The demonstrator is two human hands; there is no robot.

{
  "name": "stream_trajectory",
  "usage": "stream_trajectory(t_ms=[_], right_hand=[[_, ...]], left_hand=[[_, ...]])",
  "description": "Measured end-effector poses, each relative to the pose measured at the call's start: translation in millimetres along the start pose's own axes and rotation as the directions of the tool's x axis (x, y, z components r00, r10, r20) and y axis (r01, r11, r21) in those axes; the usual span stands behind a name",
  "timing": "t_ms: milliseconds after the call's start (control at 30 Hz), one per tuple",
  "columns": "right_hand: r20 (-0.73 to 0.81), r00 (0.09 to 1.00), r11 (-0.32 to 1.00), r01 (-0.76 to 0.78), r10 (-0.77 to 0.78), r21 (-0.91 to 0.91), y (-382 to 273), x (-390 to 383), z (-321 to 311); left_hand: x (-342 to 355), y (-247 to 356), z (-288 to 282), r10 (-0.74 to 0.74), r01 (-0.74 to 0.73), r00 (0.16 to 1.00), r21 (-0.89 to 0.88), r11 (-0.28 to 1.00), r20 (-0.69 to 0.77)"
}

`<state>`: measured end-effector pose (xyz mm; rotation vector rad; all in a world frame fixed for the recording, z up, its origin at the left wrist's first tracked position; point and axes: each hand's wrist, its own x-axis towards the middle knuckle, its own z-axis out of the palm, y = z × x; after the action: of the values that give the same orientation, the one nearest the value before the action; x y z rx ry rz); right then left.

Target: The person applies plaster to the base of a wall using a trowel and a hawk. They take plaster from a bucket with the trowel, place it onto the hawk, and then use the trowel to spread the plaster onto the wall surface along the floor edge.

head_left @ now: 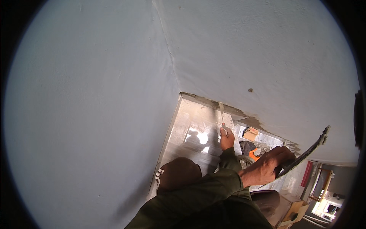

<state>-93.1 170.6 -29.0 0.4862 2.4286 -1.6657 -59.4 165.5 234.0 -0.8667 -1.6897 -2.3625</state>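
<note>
We see both hands busy near the corner where two pale blue-grey walls meet. The right hand is closed around the handle of a slim tool, whose pale narrow blade reaches up to the brownish strip along the foot of the right-hand wall. The left hand, its forearm crossing over the right one, grips a thin dark board, tilted, with a rough, crusted outer end. Between and beyond the hands we make out a cardboard piece and an orange item. Sunlight patches the floor beside a brown-clad knee.
</note>
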Motion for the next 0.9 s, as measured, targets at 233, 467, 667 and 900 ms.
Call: stream_trajectory(t_ms=[233,467,667,900], right_hand=[[-0.02,0.989,0.96,0.141,-0.15,-0.243,-16.3,-31.0,-38.7],[0.04,0.989,0.937,0.146,-0.141,-0.318,-24.8,-21.7,-28.6],[0.026,0.983,0.897,0.179,-0.184,-0.404,-12.4,-0.3,-22.7],[0.173,0.978,0.912,0.174,-0.116,-0.371,-30.0,-0.2,-2.1]], left_hand=[[2.5,-4.8,7.5,0.051,-0.051,0.999,-0.031,0.998,0.003],[3.4,-0.9,6.8,0.058,-0.058,0.998,0.021,0.998,-0.016],[5.2,-2.1,4.4,0.061,-0.061,0.998,0.002,0.998,-0.024],[5.1,1.1,3.4,0.07,-0.074,0.993,-0.035,0.997,-0.096]])
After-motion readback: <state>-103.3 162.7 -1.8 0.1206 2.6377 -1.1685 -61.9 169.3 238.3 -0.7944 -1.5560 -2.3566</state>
